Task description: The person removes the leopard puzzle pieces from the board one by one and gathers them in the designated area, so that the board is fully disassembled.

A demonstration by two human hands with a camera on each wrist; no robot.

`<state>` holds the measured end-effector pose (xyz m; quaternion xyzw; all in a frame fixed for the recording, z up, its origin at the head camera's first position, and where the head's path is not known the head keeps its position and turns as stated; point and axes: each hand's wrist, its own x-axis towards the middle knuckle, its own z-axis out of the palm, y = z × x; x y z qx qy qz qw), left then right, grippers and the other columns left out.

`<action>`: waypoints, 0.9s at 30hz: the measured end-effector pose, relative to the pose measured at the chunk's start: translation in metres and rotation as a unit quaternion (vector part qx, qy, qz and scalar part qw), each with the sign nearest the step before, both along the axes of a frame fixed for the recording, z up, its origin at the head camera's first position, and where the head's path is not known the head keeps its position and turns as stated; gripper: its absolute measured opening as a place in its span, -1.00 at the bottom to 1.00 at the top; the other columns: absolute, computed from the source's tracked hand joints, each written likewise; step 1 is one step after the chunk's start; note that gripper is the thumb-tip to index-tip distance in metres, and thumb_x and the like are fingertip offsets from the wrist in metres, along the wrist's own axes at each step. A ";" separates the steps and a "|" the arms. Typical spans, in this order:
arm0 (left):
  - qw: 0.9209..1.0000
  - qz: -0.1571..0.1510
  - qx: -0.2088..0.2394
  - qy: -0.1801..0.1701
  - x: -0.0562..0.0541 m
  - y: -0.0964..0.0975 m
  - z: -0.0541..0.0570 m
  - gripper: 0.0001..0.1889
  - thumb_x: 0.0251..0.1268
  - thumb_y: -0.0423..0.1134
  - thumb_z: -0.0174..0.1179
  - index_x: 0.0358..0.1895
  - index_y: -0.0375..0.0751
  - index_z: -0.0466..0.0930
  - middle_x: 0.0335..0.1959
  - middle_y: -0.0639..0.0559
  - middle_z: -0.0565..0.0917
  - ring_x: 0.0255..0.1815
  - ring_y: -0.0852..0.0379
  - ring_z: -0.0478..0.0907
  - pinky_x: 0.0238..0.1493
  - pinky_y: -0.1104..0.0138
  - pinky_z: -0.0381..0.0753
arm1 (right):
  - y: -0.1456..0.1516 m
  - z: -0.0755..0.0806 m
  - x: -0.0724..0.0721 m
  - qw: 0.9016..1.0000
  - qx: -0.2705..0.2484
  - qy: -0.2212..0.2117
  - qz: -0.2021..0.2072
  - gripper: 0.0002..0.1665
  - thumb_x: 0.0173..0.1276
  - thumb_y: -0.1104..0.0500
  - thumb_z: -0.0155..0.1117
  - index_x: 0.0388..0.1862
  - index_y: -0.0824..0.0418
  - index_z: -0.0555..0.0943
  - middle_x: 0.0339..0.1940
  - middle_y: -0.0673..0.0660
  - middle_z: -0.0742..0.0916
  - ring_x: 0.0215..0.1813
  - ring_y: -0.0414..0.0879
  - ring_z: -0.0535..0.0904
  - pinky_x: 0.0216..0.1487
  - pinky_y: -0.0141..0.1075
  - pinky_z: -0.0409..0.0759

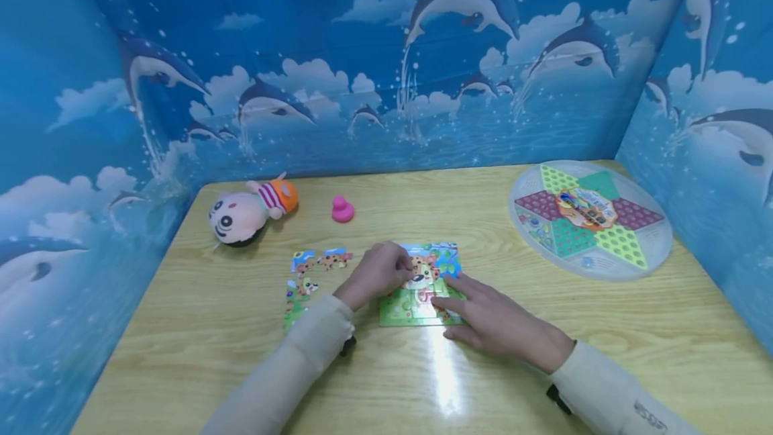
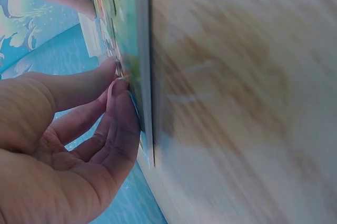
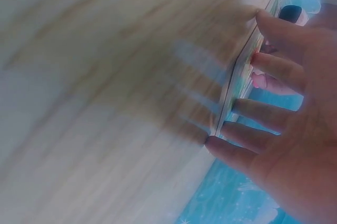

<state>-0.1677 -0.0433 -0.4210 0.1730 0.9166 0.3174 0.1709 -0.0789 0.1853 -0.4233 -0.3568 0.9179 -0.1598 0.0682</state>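
Puzzle (image 1: 417,302) is laid mid-surface (image 1: 229,327), prob. light, stiff card, gloss a bit slippery; pcs best held by edges. L grip (image 1: 380,272) is closed to a pinch over it, a mostly hidden pc seemingly held; R grip (image 1: 492,314) is spread at right edge, nothing held. Loose pcs (image 1: 308,286) are set left, no container made out.

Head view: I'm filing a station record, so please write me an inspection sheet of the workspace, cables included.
Surface: wood-grained table, with a glare streak toward the front.
Job's things: puzzle near the middle; more pieces to its left.
Clutter: doll, pink duck and game board farther back.
Hands: left hand curled at the puzzle, any grip on a piece unclear; right hand with fingers spread at its right side.
Cables: nothing seen.
Surroundings: blue backdrop with leaping dolphins.
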 end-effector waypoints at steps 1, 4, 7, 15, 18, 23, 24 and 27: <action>1.000 0.000 0.000 -0.001 0.000 0.000 0.000 -0.96 0.24 -0.36 0.40 -0.29 -0.17 0.73 -0.48 0.10 0.62 -0.49 0.16 0.54 -0.43 0.37 0.58 | 0.000 0.000 0.000 1.000 0.000 0.001 0.000 -0.40 0.43 -0.03 0.35 0.37 0.16 0.55 0.47 0.48 0.38 0.47 0.42 0.28 0.39 0.20 0.36; 1.000 -0.001 -0.004 -0.003 0.000 0.001 0.000 -0.96 0.24 -0.36 0.40 -0.30 -0.18 0.73 -0.49 0.10 0.62 -0.50 0.16 0.53 -0.45 0.37 0.57 | 0.000 0.000 0.000 1.000 -0.001 0.002 0.002 -0.40 0.44 -0.03 0.34 0.37 0.16 0.54 0.47 0.48 0.38 0.47 0.42 0.28 0.39 0.20 0.36; 1.000 -0.003 -0.008 -0.003 -0.001 0.002 0.000 -0.96 0.24 -0.36 0.40 -0.29 -0.18 0.73 -0.50 0.10 0.62 -0.52 0.17 0.52 -0.46 0.38 0.56 | 0.000 -0.001 0.000 1.000 0.000 0.003 0.004 -0.40 0.44 -0.04 0.34 0.38 0.16 0.54 0.47 0.48 0.38 0.47 0.41 0.29 0.39 0.19 0.36; 1.000 0.004 -0.006 -0.006 -0.002 0.001 0.001 -0.96 0.28 -0.30 0.39 -0.27 -0.16 0.73 -0.45 0.12 0.63 -0.49 0.17 0.54 -0.43 0.36 0.57 | 0.001 -0.001 0.000 1.000 -0.003 0.007 0.006 -0.41 0.44 -0.03 0.34 0.37 0.16 0.54 0.46 0.46 0.40 0.47 0.41 0.28 0.38 0.19 0.37; 1.000 0.006 -0.007 -0.007 -0.002 0.000 0.002 -0.97 0.30 -0.30 0.37 -0.28 -0.15 0.73 -0.44 0.12 0.64 -0.47 0.17 0.54 -0.40 0.35 0.58 | 0.001 -0.002 0.000 1.000 -0.003 0.009 0.006 -0.41 0.44 -0.03 0.34 0.37 0.17 0.55 0.46 0.46 0.40 0.47 0.41 0.29 0.38 0.19 0.37; 1.000 0.014 0.009 -0.003 -0.001 -0.001 0.001 -0.95 0.32 -0.30 0.35 -0.33 -0.11 0.72 -0.43 0.12 0.65 -0.44 0.15 0.55 -0.36 0.33 0.60 | 0.000 -0.002 0.000 1.000 -0.002 0.010 0.005 -0.41 0.43 -0.02 0.35 0.36 0.18 0.55 0.45 0.47 0.41 0.46 0.41 0.30 0.38 0.18 0.38; 1.000 0.015 0.014 -0.003 -0.001 -0.002 0.000 -0.94 0.32 -0.30 0.35 -0.34 -0.11 0.72 -0.43 0.12 0.65 -0.43 0.15 0.56 -0.35 0.33 0.60 | 0.000 -0.002 0.000 1.000 -0.003 0.010 0.005 -0.41 0.43 -0.02 0.35 0.36 0.18 0.55 0.44 0.47 0.41 0.46 0.41 0.30 0.38 0.18 0.37; 1.000 0.017 0.025 -0.003 -0.001 -0.003 0.000 -0.93 0.31 -0.30 0.36 -0.35 -0.11 0.71 -0.44 0.12 0.65 -0.43 0.15 0.56 -0.34 0.32 0.61 | 0.000 -0.002 0.000 1.000 -0.003 0.007 0.004 -0.41 0.43 -0.02 0.35 0.36 0.18 0.55 0.45 0.47 0.41 0.46 0.41 0.30 0.38 0.19 0.37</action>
